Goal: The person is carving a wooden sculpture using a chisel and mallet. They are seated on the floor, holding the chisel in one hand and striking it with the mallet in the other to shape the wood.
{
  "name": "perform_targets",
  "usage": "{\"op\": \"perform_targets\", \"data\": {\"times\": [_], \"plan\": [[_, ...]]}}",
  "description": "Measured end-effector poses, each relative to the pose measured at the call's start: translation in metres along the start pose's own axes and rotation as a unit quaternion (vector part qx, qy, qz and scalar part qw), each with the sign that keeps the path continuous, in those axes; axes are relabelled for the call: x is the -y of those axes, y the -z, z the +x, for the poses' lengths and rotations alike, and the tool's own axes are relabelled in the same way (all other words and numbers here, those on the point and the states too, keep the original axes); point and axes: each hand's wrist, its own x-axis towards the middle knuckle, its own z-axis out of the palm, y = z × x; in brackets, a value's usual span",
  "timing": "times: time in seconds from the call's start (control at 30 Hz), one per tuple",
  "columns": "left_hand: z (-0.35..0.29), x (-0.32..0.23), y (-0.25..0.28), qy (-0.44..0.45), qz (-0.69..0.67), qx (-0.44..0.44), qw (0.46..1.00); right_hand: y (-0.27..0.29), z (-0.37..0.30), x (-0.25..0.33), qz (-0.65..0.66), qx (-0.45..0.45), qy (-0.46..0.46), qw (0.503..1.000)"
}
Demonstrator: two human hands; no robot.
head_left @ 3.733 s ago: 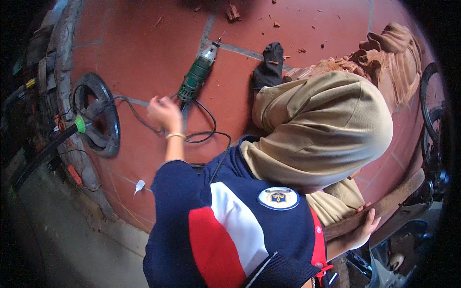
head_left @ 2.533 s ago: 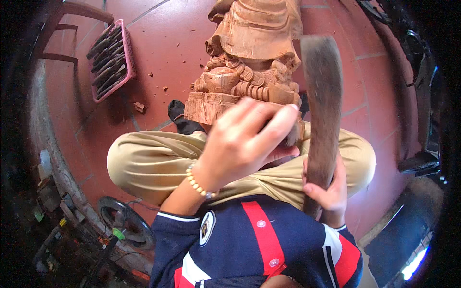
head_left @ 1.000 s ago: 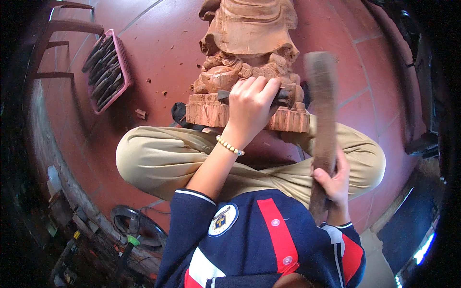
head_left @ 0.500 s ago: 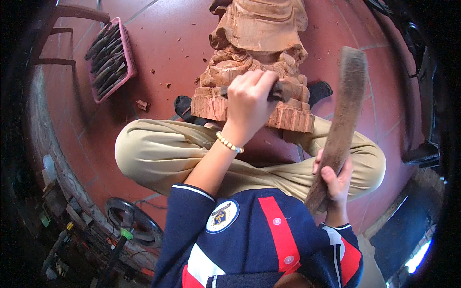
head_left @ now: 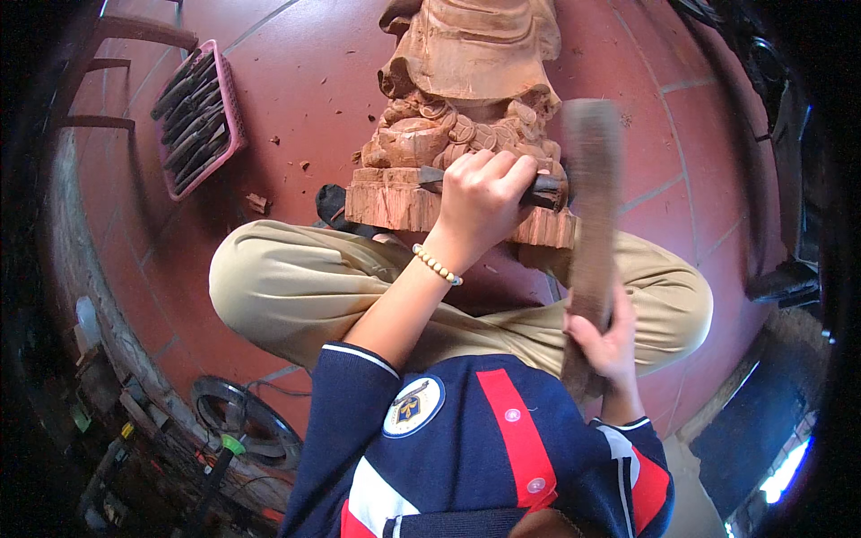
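Note:
My left hand (head_left: 484, 193) is wrapped around a dark chisel (head_left: 545, 191) held crosswise over the base of a carved wooden statue (head_left: 489, 54). The chisel's blade points left, at the upper edge of the rough base, while its butt sticks out on the right. My right hand (head_left: 608, 339) grips the lower part of a long, flat-sided wooden club (head_left: 594, 206). The club stands nearly upright in view, its blurred upper part just right of the chisel's butt. Reddish-brown drapery and rounded carved forms cover the statue, which lies away from me between my bent legs.
A pink basket (head_left: 235, 117) full of dark-handled tools stands at the far left, beside a brown chair frame (head_left: 99, 121). Wood chips (head_left: 258, 203) lie on the red tiled floor. A black wheel-like object (head_left: 247, 421) and clutter sit at the lower left.
The club has swung left toward the chisel's butt and become more upright. My left hand and the chisel have shifted slightly right along the statue's base.

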Motion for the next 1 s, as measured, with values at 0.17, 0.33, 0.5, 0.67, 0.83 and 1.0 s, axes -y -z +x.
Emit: {"op": "perform_targets", "data": {"times": [0.17, 0.33, 0.5, 0.67, 0.83, 1.0], "plan": [[0.002, 0.004, -0.003, 0.021, 0.005, -0.027, 0.999, 0.007, -0.005, -0.017, 0.038, -0.037, -0.019, 0.998], [0.006, 0.004, 0.0, 0.026, -0.03, -0.076, 0.996, 0.008, -0.011, -0.011, 0.116, -0.033, -0.06, 0.991], [0.005, 0.004, 0.004, 0.043, -0.037, -0.071, 0.996, 0.006, -0.006, -0.017, 0.023, -0.005, -0.033, 0.999], [0.005, 0.003, 0.0, 0.038, -0.028, -0.059, 0.997, 0.001, -0.006, -0.003, 0.152, -0.042, -0.025, 0.987], [0.005, 0.003, -0.002, 0.04, -0.011, -0.041, 0.998, -0.002, -0.001, -0.006, 0.043, -0.032, -0.046, 0.998], [0.007, 0.001, 0.001, 0.036, -0.024, -0.041, 0.998, -0.001, 0.005, 0.012, 0.259, -0.083, -0.02, 0.962]]}}
